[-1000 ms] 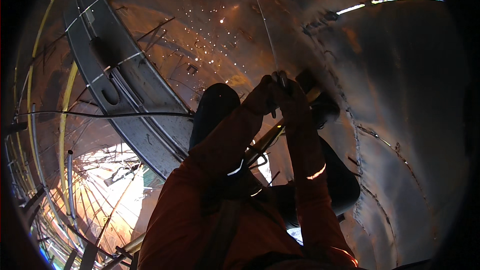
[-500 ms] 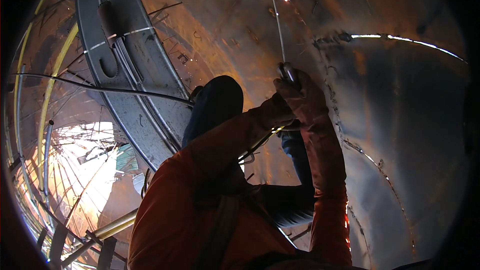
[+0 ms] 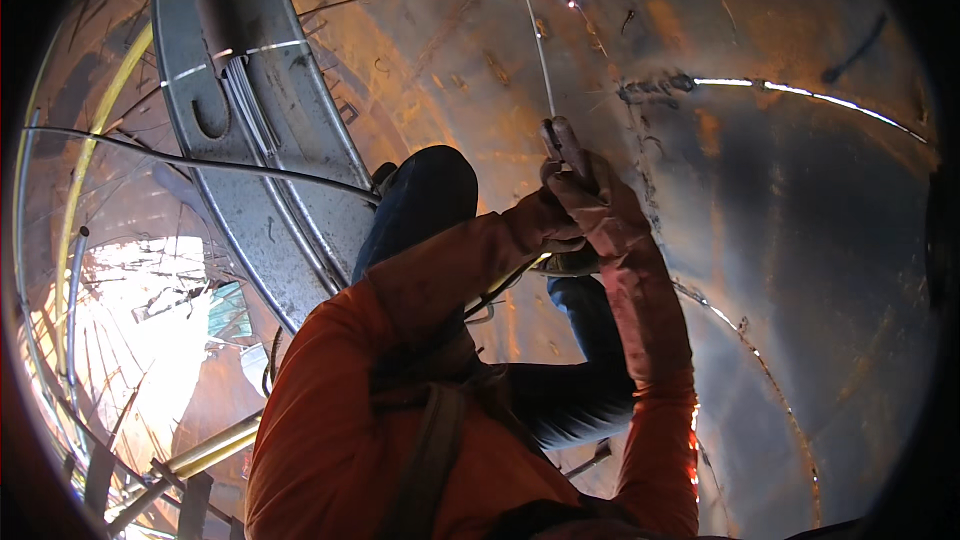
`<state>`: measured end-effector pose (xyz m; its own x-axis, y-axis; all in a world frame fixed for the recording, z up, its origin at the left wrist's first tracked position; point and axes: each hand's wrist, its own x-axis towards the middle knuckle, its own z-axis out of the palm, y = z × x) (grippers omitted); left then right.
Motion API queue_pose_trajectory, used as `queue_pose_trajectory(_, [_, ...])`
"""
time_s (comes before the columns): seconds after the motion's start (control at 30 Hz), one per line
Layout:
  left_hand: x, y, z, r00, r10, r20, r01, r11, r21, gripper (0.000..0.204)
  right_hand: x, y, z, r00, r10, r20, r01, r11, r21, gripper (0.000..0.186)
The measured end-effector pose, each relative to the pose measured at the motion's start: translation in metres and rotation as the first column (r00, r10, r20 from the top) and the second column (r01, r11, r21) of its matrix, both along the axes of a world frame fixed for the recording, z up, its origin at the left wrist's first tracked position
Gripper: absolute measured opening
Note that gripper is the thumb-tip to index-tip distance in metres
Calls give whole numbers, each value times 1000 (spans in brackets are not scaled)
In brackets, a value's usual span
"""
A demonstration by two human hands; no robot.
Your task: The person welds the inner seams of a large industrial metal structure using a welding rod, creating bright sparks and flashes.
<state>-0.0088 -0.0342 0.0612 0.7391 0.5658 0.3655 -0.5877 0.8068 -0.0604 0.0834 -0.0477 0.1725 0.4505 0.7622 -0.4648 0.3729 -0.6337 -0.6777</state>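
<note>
Well, the person's right hand point(image 3: 592, 185), in a thick reddish-brown leather glove, has its grip closed round a stubby brownish rod holder point(image 3: 567, 145), out of which a thin, straight, pale metal rod point(image 3: 546, 80) points up and slightly left toward a rust-stained curved steel wall point(image 3: 800, 200); whether its tip touches the steel I cannot tell. The left hand point(image 3: 545, 222), gloved alike, lies against the right one, fingers partly hidden, so I cannot tell whether that grip holds anything. Near the rod's upper end a small bright spot point(image 3: 571, 3) shows on a dark seam point(image 3: 588, 25). Off to the left lies a long grey metal channel point(image 3: 320, 210) bearing a brown cylinder point(image 3: 218, 20) and a bundle of thin grey rods point(image 3: 250, 105), a black cable point(image 3: 200, 162) crossing it
</note>
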Motion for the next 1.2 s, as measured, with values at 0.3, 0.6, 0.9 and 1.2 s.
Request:
queue_pose_trajectory(0.3, [21,14,22,956,-214,-201,265,923,279,61,47,-26,88,940,301,161,-291,953,-83,32])
queue_pose_trajectory(0.6, [71,-34,-41,736,-426,-527,477,878,-44,21,50,-49,21,700,-200,-685,194,977,-87,67])
queue_pose_trajectory(0.9, [60,4,-20,937,-186,-295,234,963,135,29,75,-42,-6,619,299,-726,-98,947,306,48])
queue_pose_trajectory(1.2, [55,6,-33,783,-339,-521,313,939,-140,32,85,-45,-43,606,-120,-786,261,964,55,46])
